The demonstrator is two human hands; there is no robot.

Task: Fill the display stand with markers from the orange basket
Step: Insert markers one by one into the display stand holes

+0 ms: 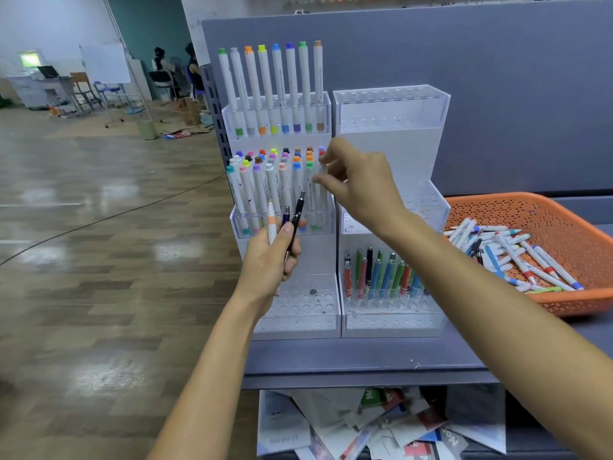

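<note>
A: Right hand (365,184), what's it doing?
B: It's pinching a white marker (321,197) between thumb and fingertips, at the 3 o'clock end of the middle tier of the left display stand (311,254). The marker is standing upright beside the tier's other markers. Can't tell whether its foot is sitting in a hole.
A: Left hand (270,260)?
B: It's curling round three things at 6 o'clock of that tier: a peach-banded marker (271,220) and two dark pens (298,207), tips pointing toward 12 to 1 o'clock.
A: Task stock?
B: Loose markers (517,260) are lying heaped in the orange basket (547,220), which is sitting at 3 o'clock of the right display stand (391,151) on the grey shelf (331,356).
A: Fill?
B: Eight top-row markers (278,84) are standing in the left stand. Coloured pens (378,277) are standing in the right stand's low tier.
</note>
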